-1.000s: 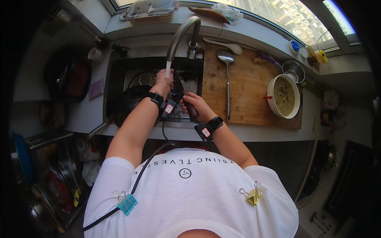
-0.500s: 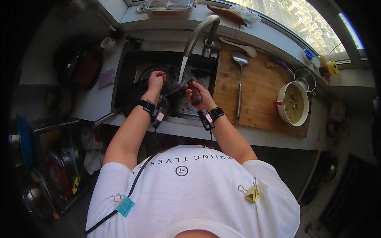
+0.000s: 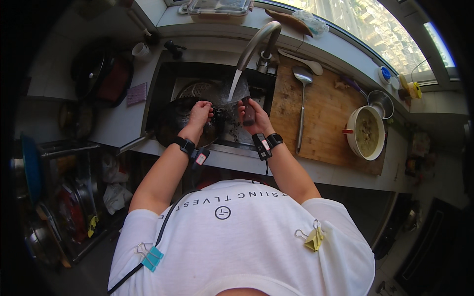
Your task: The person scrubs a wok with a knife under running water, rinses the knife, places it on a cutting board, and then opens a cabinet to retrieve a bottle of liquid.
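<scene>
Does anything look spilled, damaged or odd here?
Yes: dark bits lie scattered on the floor of the sink beside the right hand, resembling loose debris. The cutting board also has dark blotches near its left edge, standing out against paler wood, possibly stains.

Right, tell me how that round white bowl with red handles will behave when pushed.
The round white bowl is probably heavy, given its cloudy, soupy contents. They would likely slosh if jolted. Sitting upright, it should slide rather than roll.
</scene>
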